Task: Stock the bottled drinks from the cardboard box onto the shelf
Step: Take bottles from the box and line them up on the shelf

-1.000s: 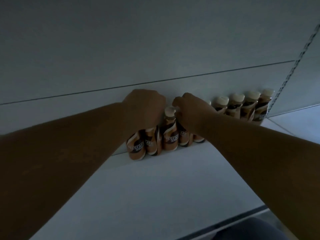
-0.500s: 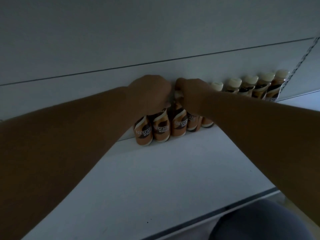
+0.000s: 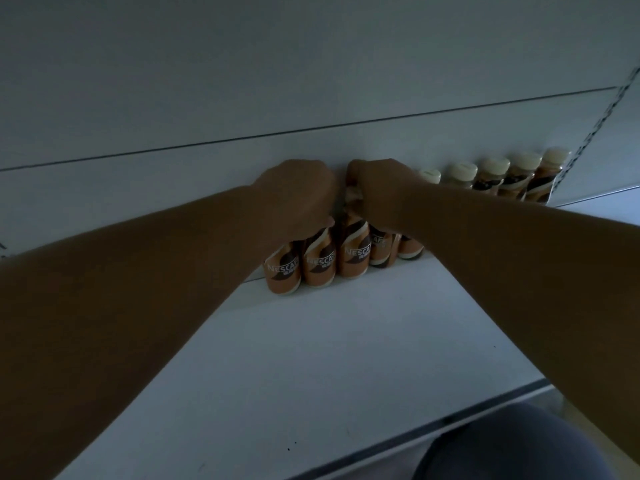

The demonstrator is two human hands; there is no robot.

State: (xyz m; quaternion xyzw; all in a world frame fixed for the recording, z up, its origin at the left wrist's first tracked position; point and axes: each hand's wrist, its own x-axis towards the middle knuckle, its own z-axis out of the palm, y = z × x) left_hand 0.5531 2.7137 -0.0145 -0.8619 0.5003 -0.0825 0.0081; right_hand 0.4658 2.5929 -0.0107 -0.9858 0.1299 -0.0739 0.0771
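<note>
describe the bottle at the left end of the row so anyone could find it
On the white shelf, a row of brown bottles lines the back wall. The end bottle stands under the left hand; nothing stands to its left, and its label faces front.

Both hands [image 3: 341,194] cover the caps of the bottles [image 3: 318,263] beneath, hiding their grip.

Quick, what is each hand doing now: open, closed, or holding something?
Left hand: closed over the tops of the bottles at the back of the shelf.
Right hand: closed over neighbouring bottle tops.
</note>
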